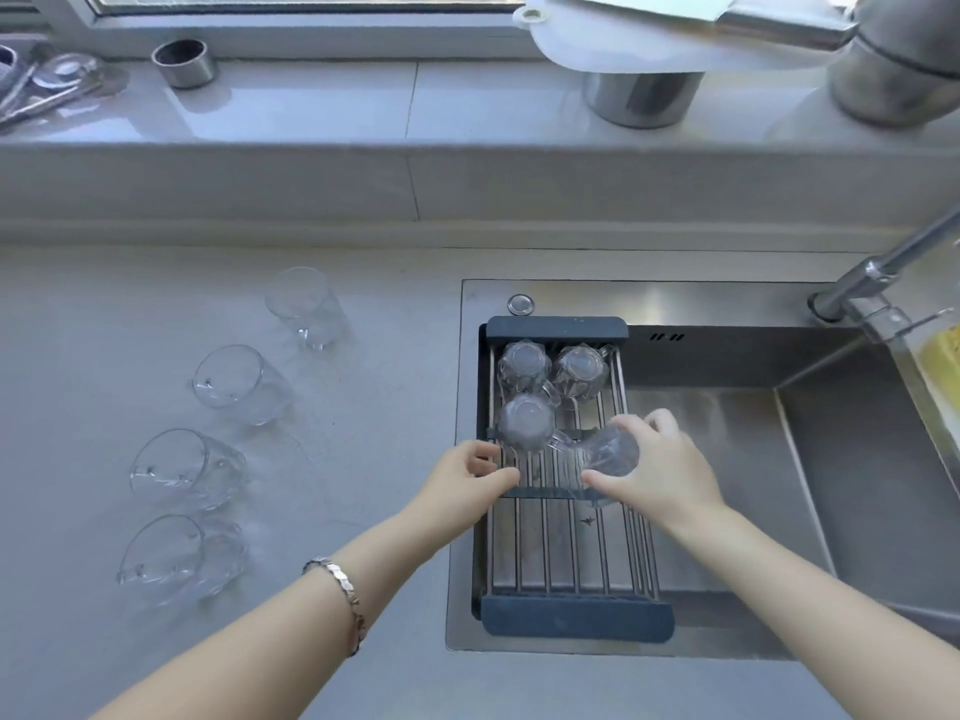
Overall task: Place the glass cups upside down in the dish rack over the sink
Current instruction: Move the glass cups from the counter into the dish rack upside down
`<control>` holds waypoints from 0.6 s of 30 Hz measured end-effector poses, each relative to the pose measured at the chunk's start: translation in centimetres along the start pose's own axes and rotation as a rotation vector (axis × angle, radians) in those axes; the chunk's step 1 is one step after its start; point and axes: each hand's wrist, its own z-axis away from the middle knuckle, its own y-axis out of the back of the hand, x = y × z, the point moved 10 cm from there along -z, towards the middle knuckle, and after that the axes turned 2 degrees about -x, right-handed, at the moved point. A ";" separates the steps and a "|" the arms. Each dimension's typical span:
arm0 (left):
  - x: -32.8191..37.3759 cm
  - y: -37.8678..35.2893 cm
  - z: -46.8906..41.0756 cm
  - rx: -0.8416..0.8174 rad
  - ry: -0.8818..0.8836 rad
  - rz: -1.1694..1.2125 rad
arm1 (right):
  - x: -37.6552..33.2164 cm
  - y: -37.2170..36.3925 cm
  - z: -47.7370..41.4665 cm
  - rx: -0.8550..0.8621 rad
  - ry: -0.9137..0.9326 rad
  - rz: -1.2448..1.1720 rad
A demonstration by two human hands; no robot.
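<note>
Over sink [727,407], right hand [660,470] holds cup [610,454]

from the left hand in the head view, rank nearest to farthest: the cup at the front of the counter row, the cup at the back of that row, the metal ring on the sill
From the left hand:
1. Front cup, on the counter to its left.
2. Back cup, farther up the counter.
3. Metal ring, far back on the window sill.

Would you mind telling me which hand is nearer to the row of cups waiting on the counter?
Left. The left hand rests at the dish rack's left edge, beside the counter cups; the right hand is over the rack's right side, holding a glass cup.
</note>
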 end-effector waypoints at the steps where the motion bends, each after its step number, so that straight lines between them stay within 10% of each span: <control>1: -0.6 0.6 0.1 0.010 0.011 0.011 | -0.2 -0.8 -0.7 -0.012 0.004 0.092; 8: -3.9 4.7 1.0 0.120 0.012 -0.016 | -3.0 -6.3 -3.5 -0.043 0.052 0.429; 18: -4.9 10.2 0.9 0.217 -0.068 -0.118 | -4.5 -4.0 -1.5 -0.069 0.094 0.263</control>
